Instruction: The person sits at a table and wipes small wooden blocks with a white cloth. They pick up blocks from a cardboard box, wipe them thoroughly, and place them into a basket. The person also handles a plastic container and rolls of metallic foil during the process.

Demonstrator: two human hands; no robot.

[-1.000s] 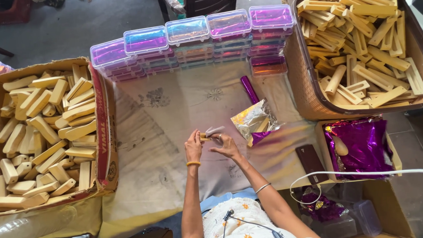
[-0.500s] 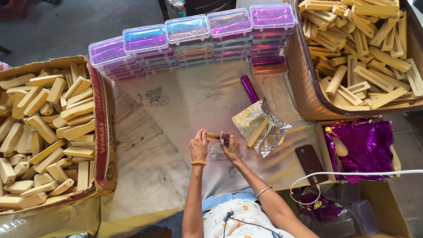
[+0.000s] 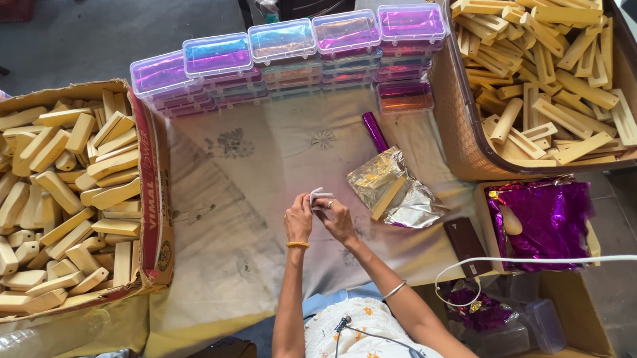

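1. Pale small piece pinched between left hand and right hand, fingers of both closed on it, above the cloth.
2. Judgement: grip firm, work near foil sheet.

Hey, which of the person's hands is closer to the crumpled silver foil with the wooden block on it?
Right. The right hand sits just beside the foil sheet, at its left edge. The left hand is farther away, on the far side of the right hand.

Even soft daylight, faint shadows, glare on foil sheet, sharp focus, slight edge distortion
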